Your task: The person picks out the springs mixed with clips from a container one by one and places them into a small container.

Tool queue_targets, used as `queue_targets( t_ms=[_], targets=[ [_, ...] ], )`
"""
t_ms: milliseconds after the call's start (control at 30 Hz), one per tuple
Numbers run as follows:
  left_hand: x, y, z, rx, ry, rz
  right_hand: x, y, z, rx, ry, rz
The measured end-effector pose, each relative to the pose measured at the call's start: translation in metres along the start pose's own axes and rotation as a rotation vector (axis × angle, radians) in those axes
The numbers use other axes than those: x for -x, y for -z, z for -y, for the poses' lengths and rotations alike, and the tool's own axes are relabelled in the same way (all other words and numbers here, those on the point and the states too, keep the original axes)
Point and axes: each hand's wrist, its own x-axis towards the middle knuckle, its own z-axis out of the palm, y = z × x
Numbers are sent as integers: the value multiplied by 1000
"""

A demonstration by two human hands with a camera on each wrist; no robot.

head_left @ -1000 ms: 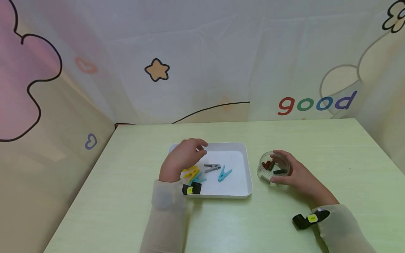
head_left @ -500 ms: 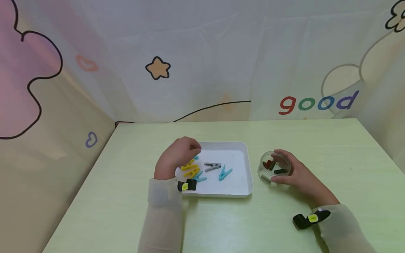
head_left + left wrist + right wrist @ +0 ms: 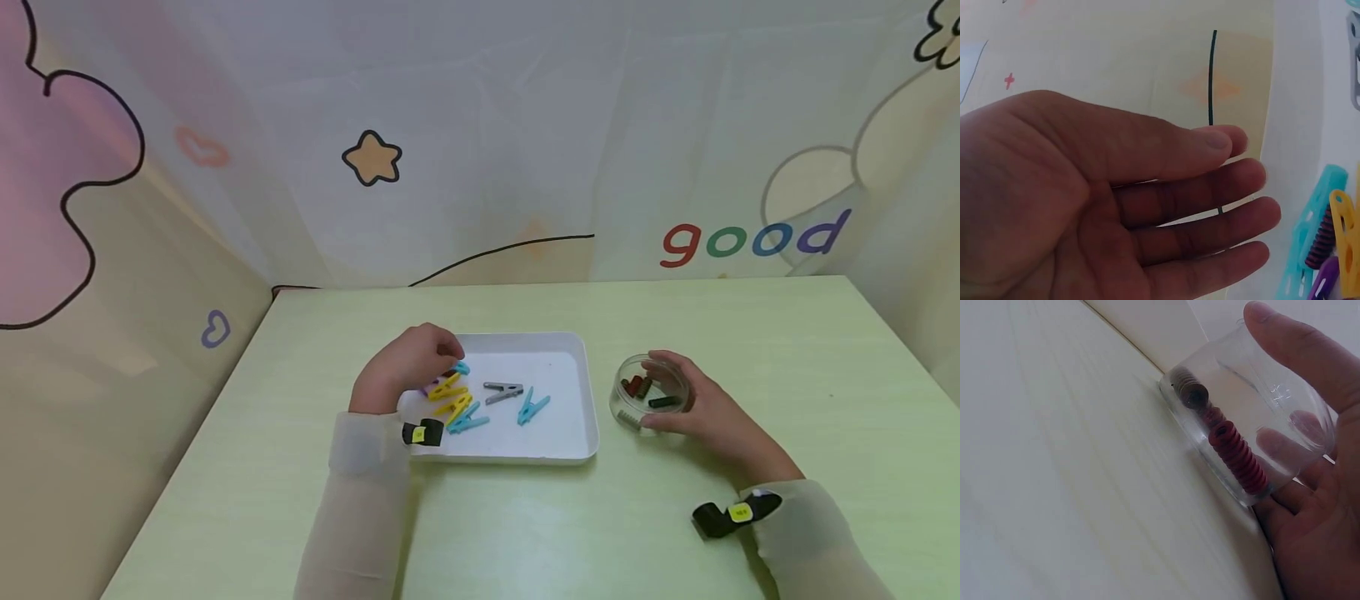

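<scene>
My left hand (image 3: pixel 407 364) is over the left end of a white tray (image 3: pixel 570 367). Its fingers (image 3: pixel 1210 222) extend loosely, and nothing shows between them and the thumb in the left wrist view. Under and beside it lie yellow clothespins (image 3: pixel 454 407), light blue clothespins (image 3: pixel 468 420), a purple one (image 3: pixel 1324 280) and a dark coil spring (image 3: pixel 1321 240), partly hidden by the hand in the head view. Right of the tray, my right hand (image 3: pixel 708 412) grips a round clear jar (image 3: pixel 628 407). Several springs lie inside, among them a red spring (image 3: pixel 1238 456) and a dark one (image 3: pixel 1189 387).
Farther right in the tray lie a grey clothespin (image 3: pixel 503 392) and another light blue clothespin (image 3: pixel 532 407). The pale green table (image 3: pixel 525 533) meets a printed cloth backdrop (image 3: pixel 480 167) at its far edge.
My left hand has drawn left across the tray, uncovering more of the yellow and blue clothespins. The right hand stays on the jar.
</scene>
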Motion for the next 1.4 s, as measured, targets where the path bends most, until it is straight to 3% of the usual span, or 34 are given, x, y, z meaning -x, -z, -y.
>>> queue_targets(
  t_ms=[667, 967, 1400],
  targets=[
    [-17, 4, 4, -137, -37, 59, 0, 2, 3, -7, -26, 4],
    [-23, 2, 5, -162, -5, 100, 0, 1, 1, -17, -25, 7],
    [-27, -3, 7, -182, 33, 103, -1, 0, 0, -15, -29, 10]
  ],
)
